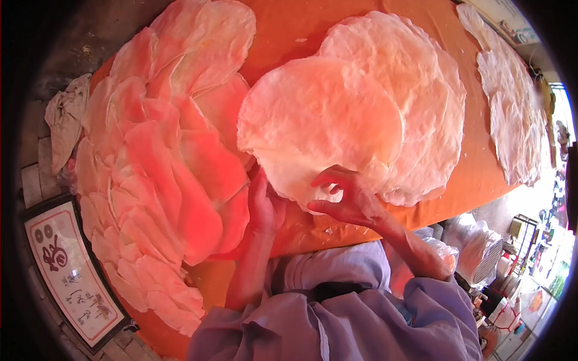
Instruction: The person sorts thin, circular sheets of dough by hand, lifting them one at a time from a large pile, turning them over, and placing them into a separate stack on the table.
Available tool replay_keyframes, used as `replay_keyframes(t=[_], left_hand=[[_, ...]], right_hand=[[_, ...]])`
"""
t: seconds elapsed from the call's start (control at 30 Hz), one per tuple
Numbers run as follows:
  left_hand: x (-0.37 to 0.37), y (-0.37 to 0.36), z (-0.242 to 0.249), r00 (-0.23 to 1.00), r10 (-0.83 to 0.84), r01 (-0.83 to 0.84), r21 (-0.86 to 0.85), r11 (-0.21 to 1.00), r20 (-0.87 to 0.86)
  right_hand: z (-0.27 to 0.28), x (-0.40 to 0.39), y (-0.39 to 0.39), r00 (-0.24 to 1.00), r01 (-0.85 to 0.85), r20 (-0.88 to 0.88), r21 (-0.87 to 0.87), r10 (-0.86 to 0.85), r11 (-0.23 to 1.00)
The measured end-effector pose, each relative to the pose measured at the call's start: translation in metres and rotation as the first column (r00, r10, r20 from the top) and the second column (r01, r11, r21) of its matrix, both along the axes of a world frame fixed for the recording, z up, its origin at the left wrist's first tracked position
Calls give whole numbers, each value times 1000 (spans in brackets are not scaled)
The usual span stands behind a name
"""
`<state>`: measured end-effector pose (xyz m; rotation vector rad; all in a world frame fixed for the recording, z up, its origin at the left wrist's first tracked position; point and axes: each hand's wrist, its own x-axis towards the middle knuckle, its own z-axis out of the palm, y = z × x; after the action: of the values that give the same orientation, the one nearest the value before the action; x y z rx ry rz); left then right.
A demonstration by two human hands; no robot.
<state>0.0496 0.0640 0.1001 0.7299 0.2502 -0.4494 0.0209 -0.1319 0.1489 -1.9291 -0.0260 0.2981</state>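
Observation:
A thin, round, pale flatbread (319, 114) lies in front of me, overlapping a stack of similar flatbreads (424, 108) on its right. My left hand (265, 201) is at its lower left edge, palm turned inward, with the fingers partly hidden behind the sheet; it seems to hold up that edge. Over the lower edge, my right hand (352, 201) has its fingers curled, and a gap shows between thumb and forefinger. Nothing is visible in that gap except the sheet below. To the left, a large heap of folded, overlapping flatbreads (174, 150) reaches close to my left hand.
An orange cloth (283, 30) covers the table. More flatbreads (512, 108) lie along its far right side. A framed sign with writing (75, 271) stands at lower left, near a crumpled pale cloth (66, 117). Plastic-wrapped goods (475, 249) stand at lower right.

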Motion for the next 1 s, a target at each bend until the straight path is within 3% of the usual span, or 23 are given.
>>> replay_keyframes(t=[0.1, 0.17, 0.37, 0.47, 0.57, 0.7, 0.77, 0.87, 0.93, 0.97, 1.0], left_hand=[[-4, -1, 0, 998, 46, -48, -53, 997, -34], [-10, -8, 9, 993, 113, -115, -27, 993, -46], [-7, -6, 4, 993, -88, 87, 20, 996, 74], [-7, -14, 12, 997, -65, 57, 216, 975, 30], [-13, -11, -18, 967, -89, -40, 488, 872, 239], [-20, 3, -25, 1000, 14, -8, 326, 945, -15], [-21, 7, -27, 996, 24, 0, 282, 960, -83], [-24, 7, -22, 992, 124, -103, 335, 936, -40], [-31, 33, -29, 992, 124, -113, 351, 930, -9], [-36, 45, -32, 992, 123, -116, 359, 926, 5], [-41, 51, -30, 985, 158, -122, 389, 913, -64]], right_hand=[[1, 2, 3, 967, 24, 255, -154, 16, 988], [3, 1, 8, 958, 55, 286, -123, -17, 991], [-8, 3, 15, 924, 147, 376, -172, -72, 974], [-15, 10, 19, 946, 107, 323, -241, -24, 964], [-26, 9, 27, 946, 43, 322, -250, 41, 967], [-23, 11, 32, 959, 155, 264, -193, -101, 969], [-18, 17, 37, 952, 125, 302, -265, -41, 956], [-4, 28, 29, 947, 58, 315, -372, 68, 926], [7, 45, -3, 948, 219, 318, -674, 10, 706], [29, 61, -32, 880, 336, 434, -279, -194, 900], [51, 74, -54, 872, 391, 406, -239, -274, 889]])
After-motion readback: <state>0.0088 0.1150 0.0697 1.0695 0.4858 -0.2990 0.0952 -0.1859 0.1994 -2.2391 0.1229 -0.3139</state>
